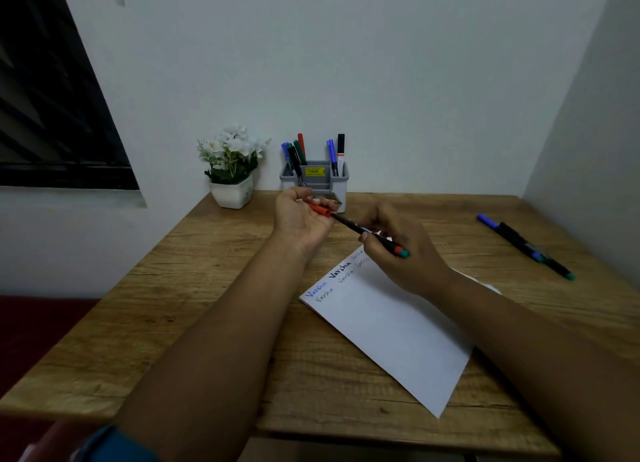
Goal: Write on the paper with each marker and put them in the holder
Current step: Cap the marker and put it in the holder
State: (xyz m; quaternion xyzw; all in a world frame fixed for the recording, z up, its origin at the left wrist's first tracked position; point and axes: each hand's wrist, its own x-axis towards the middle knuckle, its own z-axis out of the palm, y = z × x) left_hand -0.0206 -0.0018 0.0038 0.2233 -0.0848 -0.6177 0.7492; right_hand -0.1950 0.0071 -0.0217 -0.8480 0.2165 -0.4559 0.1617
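My right hand [401,250] grips a black marker [349,226] with a red band near its teal back end, pointing it up-left over the paper's top edge. My left hand [301,215] holds the red cap [320,210] on the marker's tip, palm up, just in front of the holder. The white paper [388,330] lies slanted on the wooden table, with several handwritten words in different colours along its upper left edge. The grey holder [341,181] stands at the back against the wall and has several markers upright in it.
Two markers [523,245] lie side by side near the table's right edge, one with a blue cap. A white pot of white flowers [232,170] stands left of the holder. Walls close in behind and to the right, and a dark window is at left.
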